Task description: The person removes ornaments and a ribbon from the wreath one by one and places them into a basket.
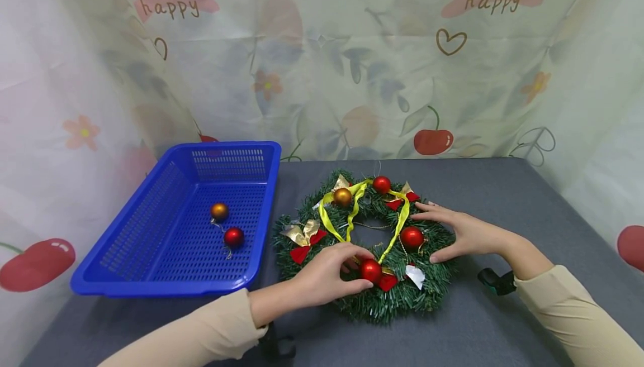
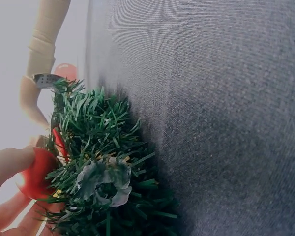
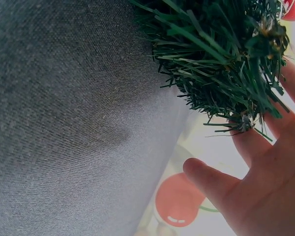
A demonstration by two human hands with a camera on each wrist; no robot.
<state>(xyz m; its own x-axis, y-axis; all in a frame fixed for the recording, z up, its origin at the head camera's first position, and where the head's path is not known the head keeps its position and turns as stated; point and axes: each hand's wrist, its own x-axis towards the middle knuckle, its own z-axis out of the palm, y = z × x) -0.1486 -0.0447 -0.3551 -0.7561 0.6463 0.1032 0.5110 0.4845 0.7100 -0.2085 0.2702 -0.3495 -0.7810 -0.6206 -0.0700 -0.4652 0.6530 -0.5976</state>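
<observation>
On the left, a blue basket (image 1: 166,287) sits on the gray desk (image 1: 493,188). It has a gold ball (image 1: 219,211) and a small red ball (image 1: 233,237) inside. Just beside it, a round green wreath (image 1: 387,310) lies flat on the desk. A gold and red bow (image 1: 304,235) is on its left part. The left hand (image 1: 329,272) reaches over the wreath's near side, and its bent fingers pinch a shiny red ball (image 1: 370,271) there. Yellow ribbon (image 1: 403,219) loops across the middle. The right hand (image 1: 468,234) is at the wreath's right edge, fingers spread wide, holding nothing.
</observation>
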